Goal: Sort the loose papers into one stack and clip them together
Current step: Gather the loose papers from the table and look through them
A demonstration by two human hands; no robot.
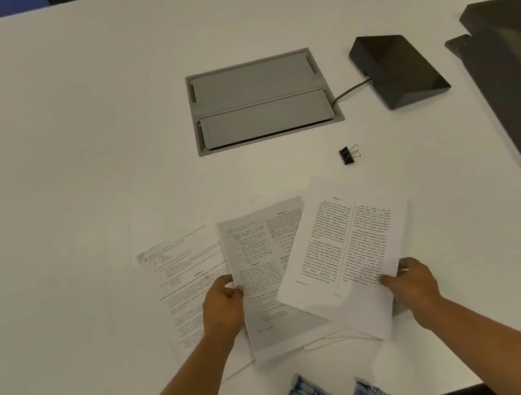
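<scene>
Head view: the left hand pinches the left edge of the middle sheet, fingers closed on it. The right hand grips the tilted top sheet at its lower right corner. Papers lie fanned on the desk, below the binder clip. Print is too blurred to read.

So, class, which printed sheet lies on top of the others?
The two-column sheet held by the right hand; its whole page shows, overlapping the greyer middle sheet.
</scene>
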